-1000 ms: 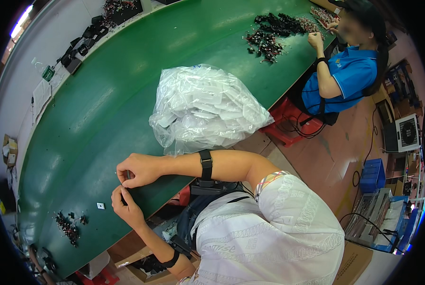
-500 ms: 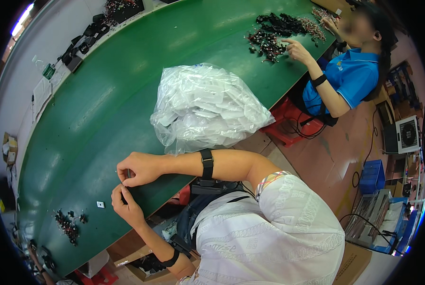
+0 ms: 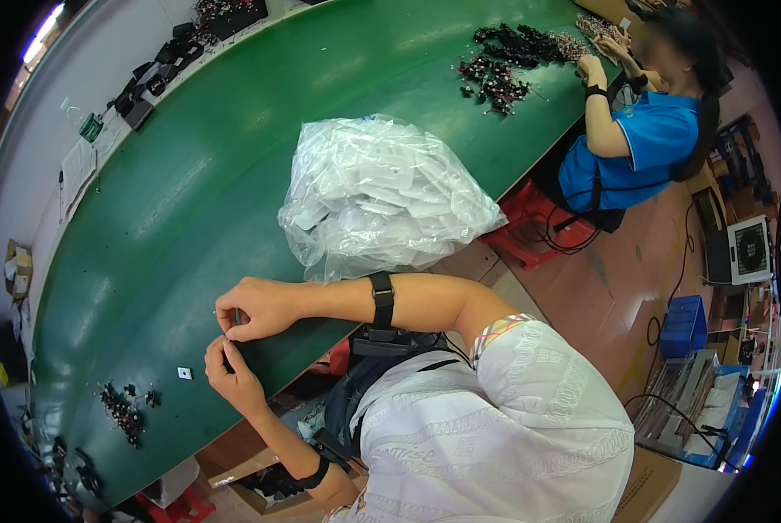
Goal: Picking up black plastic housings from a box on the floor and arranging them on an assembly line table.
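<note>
My right hand (image 3: 264, 308) is over the green table (image 3: 172, 261), thumb and fingers curled into a pinch. Just below it my left hand (image 3: 236, 381) is also closed, and its fingertips meet those of the right hand. Whatever lies between them is too small or hidden to make out. Beside my left hand a small white square piece (image 3: 184, 373) with a dark centre lies on the table. Farther left is a little heap of dark wired parts (image 3: 124, 414). A large clear plastic bag (image 3: 386, 192) full of flat whitish pieces stands beyond my right forearm.
A co-worker in a blue shirt (image 3: 639, 139) sits at the far right, by piles of black wired parts (image 3: 495, 80). Their red stool (image 3: 530, 231) stands beside the table. An open cardboard box (image 3: 272, 497) is beneath the table edge near my left forearm.
The co-worker's near hand has moved from the dark wired parts toward the paler pile by their other hand. My hands stay pinched together in the same place.
</note>
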A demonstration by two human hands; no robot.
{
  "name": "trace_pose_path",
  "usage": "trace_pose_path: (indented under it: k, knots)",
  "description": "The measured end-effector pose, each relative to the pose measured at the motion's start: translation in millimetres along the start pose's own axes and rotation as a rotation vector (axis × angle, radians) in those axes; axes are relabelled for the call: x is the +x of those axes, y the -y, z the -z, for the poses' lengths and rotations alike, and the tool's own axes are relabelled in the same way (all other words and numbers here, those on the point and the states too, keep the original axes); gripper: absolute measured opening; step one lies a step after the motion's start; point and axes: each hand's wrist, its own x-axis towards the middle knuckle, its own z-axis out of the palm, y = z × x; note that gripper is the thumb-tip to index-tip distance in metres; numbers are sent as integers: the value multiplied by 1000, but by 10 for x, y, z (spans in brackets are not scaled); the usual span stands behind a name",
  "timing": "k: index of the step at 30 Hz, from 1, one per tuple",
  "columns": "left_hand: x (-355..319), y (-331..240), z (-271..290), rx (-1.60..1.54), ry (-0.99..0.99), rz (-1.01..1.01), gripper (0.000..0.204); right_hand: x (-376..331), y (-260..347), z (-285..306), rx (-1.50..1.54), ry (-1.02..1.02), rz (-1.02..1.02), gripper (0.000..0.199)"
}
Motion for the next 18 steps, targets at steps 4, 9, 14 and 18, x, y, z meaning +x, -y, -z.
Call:
trace_pose_path:
  k: [4, 9, 14, 18]
  knots:
    - [-4, 12, 4, -6, 1, 5, 17, 1, -13, -9, 2, -5, 13, 20]
    - [4, -23, 7, 16, 2, 2, 17, 5, -58, -22, -1, 5, 43, 20]
    - [2, -37, 15, 32, 1, 6, 16, 3, -61, -32, -12, 5, 78, 19]
    - [6, -39, 21, 32, 7, 4, 16, 9, -77, -37, -12, 0, 85, 19]
